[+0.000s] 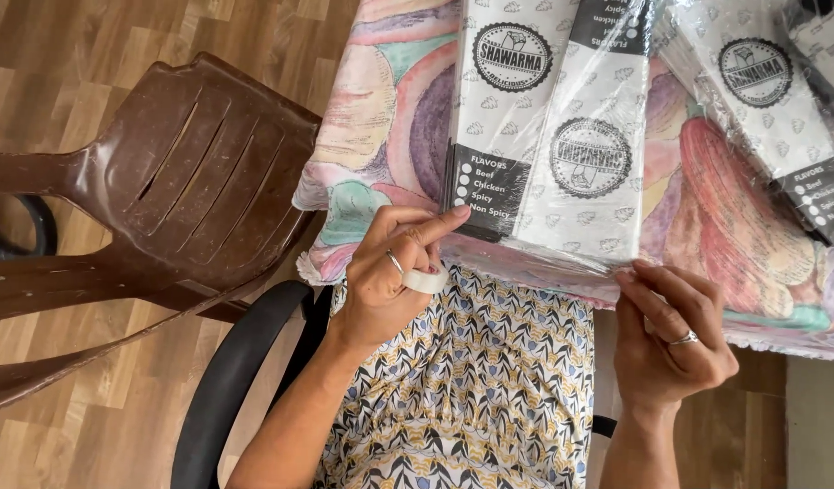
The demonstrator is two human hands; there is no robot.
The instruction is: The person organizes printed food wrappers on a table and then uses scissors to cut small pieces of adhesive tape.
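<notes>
A clear plastic-wrapped pack of white and black printed paper sleeves [562, 136] lies on the table's near edge. My left hand [394, 276] holds a small roll of clear tape [426, 280] on its fingers, with the index finger pressing the pack's lower left corner. My right hand [666, 330] pinches the plastic wrap at the pack's lower right edge. Both hands wear rings.
The table carries a cloth with a colourful pastel pattern [381, 136]. A second wrapped pack [770, 100] lies at the right. A brown plastic chair [172, 190] stands to the left on a wooden floor. A black chair arm [227, 380] is beside my patterned lap.
</notes>
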